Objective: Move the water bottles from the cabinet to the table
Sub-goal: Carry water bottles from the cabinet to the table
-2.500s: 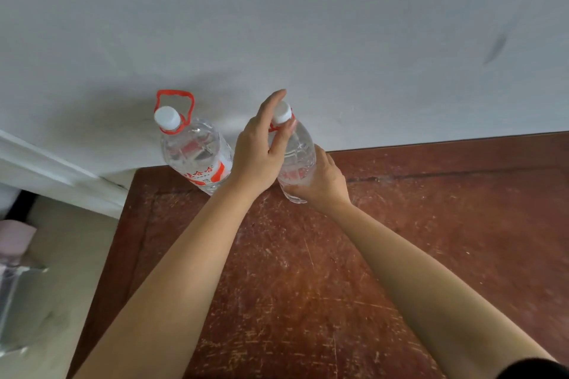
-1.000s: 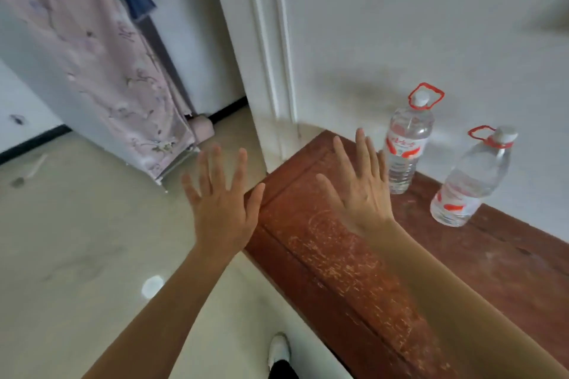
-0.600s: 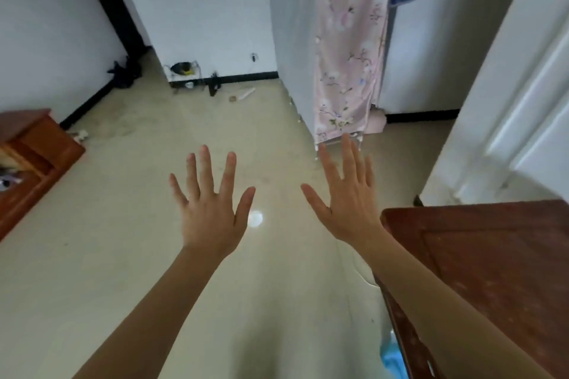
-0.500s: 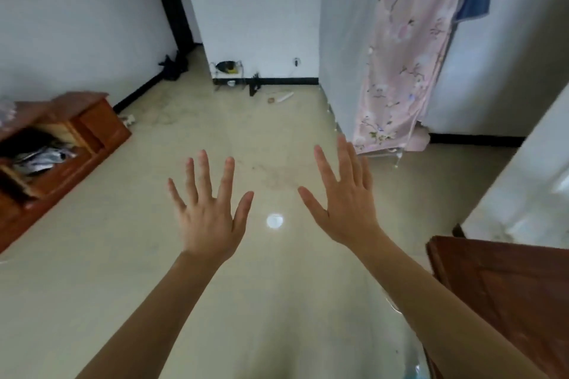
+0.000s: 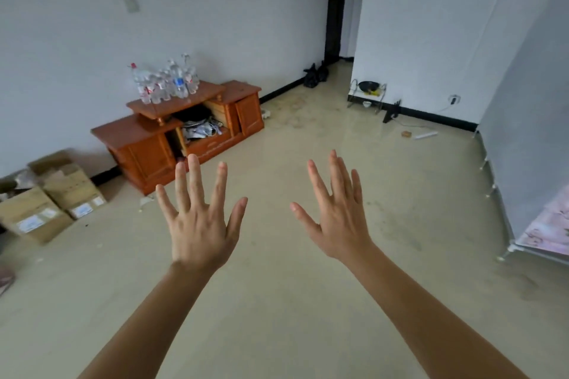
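From the head camera, both hands are held up in front, backs to the camera. The left hand (image 5: 200, 224) is wide open with its fingers spread, and it holds nothing. The right hand (image 5: 338, 218) is wide open too, and it holds nothing.

The water bottles (image 5: 164, 81) stand in a tight bunch on the raised top of the wooden cabinet (image 5: 172, 132), near its left edge, against the wall. They are too small and blurry to count or to read. Some have red labels and one has a blue label.

Three cardboard boxes (image 5: 46, 200) sit on the floor (image 5: 277, 301) left of the cabinet. Each has a white sticker, but the writing is too small to read.
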Motion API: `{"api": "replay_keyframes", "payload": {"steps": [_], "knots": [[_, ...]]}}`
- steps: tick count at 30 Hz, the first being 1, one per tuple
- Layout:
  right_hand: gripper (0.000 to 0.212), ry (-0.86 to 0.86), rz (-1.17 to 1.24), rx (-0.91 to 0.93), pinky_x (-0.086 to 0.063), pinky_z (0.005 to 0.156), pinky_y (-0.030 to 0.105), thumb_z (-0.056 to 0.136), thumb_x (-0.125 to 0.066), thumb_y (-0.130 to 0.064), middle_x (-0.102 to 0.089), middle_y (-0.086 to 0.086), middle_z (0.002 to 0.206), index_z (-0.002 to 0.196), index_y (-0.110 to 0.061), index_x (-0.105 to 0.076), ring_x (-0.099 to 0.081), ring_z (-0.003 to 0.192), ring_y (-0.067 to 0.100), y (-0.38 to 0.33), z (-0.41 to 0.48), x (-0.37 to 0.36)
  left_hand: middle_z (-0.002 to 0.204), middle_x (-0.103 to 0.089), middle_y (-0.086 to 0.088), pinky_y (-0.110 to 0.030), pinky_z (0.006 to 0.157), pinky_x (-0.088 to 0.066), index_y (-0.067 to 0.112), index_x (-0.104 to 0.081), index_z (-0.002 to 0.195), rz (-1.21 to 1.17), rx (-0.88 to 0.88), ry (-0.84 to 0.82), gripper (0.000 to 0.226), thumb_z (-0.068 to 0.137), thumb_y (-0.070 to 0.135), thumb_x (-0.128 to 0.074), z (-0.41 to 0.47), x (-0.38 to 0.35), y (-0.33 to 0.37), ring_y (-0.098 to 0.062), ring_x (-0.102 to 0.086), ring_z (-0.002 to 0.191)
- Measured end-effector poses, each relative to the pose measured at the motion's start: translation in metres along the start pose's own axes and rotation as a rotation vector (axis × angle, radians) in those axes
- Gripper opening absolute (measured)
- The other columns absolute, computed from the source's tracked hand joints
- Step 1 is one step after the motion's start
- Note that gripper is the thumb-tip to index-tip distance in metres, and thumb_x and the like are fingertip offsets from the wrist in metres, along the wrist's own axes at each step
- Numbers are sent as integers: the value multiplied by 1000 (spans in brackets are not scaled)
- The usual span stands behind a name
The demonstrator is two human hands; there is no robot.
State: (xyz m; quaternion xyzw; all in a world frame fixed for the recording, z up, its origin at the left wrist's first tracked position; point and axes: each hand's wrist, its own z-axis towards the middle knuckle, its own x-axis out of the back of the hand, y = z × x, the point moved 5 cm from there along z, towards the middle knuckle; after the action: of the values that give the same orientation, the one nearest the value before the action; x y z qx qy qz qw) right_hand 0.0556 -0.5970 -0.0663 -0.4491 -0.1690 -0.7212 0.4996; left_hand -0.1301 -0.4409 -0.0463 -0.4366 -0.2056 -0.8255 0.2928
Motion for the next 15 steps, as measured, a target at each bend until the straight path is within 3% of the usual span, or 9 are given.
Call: {"api": "replay_keyframes", "payload": {"steps": [6,15], "knots": [[81,-12,90,72,-9,126,52,99,-32,-71,5,12,171,163,-30,-6,-6,157,31,3,99,-83,169,2,-15,-67,119,-1,27,-13,162,46,77,9,72,100,65,-19,69,-58,-39,-34,6,155],[81,19,176,155,-7,126,53,99,-26,-73,5,13,170,163,-29,-2,-2,157,31,58,307,-173,169,-3,-15,-67,119,-3,28,-17,161,103,155,90,69,101,61,-25,265,-139,-47,-34,1,156]]}}
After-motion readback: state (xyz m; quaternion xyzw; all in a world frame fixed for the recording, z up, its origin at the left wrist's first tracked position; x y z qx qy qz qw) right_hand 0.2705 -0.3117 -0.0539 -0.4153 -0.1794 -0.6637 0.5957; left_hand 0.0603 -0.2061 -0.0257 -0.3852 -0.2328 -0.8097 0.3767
